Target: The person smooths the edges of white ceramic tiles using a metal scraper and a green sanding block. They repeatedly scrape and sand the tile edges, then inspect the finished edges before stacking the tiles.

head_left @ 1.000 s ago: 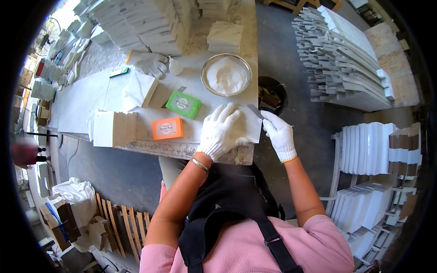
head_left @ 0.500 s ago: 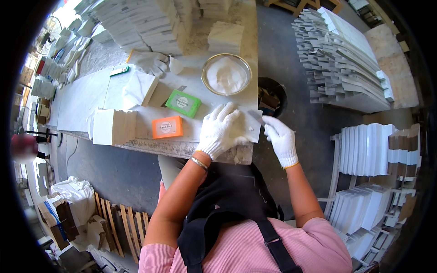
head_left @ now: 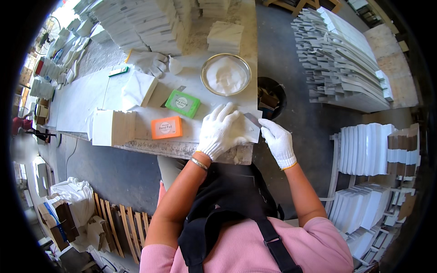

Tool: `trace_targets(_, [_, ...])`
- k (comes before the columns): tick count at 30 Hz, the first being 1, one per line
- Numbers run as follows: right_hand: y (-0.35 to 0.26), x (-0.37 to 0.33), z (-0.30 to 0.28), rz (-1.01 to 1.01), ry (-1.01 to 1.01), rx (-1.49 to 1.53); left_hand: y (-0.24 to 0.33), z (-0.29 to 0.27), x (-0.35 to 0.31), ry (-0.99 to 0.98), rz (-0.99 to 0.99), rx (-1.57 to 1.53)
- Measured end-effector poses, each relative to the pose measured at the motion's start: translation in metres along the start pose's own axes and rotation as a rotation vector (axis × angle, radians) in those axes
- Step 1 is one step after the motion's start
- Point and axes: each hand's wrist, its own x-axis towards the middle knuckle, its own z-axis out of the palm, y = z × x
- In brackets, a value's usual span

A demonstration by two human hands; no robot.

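Observation:
My left hand (head_left: 219, 127), in a white knitted glove, lies with spread fingers on a flat white tile (head_left: 248, 132) at the table's right front corner. My right hand (head_left: 277, 143), gloved the same way, is closed around a scraper with a thin grey blade (head_left: 251, 119). That blade lies over the tile's right edge, just right of my left fingers; its handle is hidden in my glove. Left of my left hand are a green hand pad (head_left: 183, 103) and an orange hand pad (head_left: 166, 128). Beyond it stands a metal-rimmed bowl (head_left: 205, 83) with white powder or paste.
Stacked white tiles (head_left: 104, 128) stand at the table's front left, and taller tile stacks (head_left: 150, 27) at the back. A loose glove (head_left: 148, 63) and another grey blade (head_left: 175, 94) lie on the table. A black bin (head_left: 278, 109) stands beyond the right edge, with more stacks (head_left: 337, 59) further right.
My right hand has shifted slightly left and down, bringing the blade further over the tile. My left hand has stayed in place. A blurred figure at the far left has moved.

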Motion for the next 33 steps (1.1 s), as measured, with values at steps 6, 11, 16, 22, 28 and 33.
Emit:
trace_targets(6, [0.006, 0.025, -0.004, 0.132, -0.003, 0.124, 0.001, -0.002, 0.003, -0.008, 0.002, -0.01])
trace_targets(11, [-0.001, 0.009, -0.001, 0.078, -0.04, 0.068, -0.001, 0.001, 0.001, -0.007, 0.001, -0.002])
trace_targets(16, [-0.003, 0.01, -0.005, 0.046, -0.068, 0.047, -0.001, 0.0, 0.0, -0.006, 0.011, -0.009])
trace_targets(22, [-0.005, 0.006, -0.006, 0.056, -0.123, 0.057, -0.003, 0.003, 0.001, -0.008, 0.01, -0.018])
trace_targets(28, [-0.002, -0.024, -0.036, 0.423, -0.145, 0.424, 0.01, -0.002, -0.001, -0.063, 0.033, 0.163])
trace_targets(33, [0.02, -0.039, -0.064, 0.512, -0.008, 0.45, 0.062, 0.017, -0.018, -0.192, 0.234, 0.158])
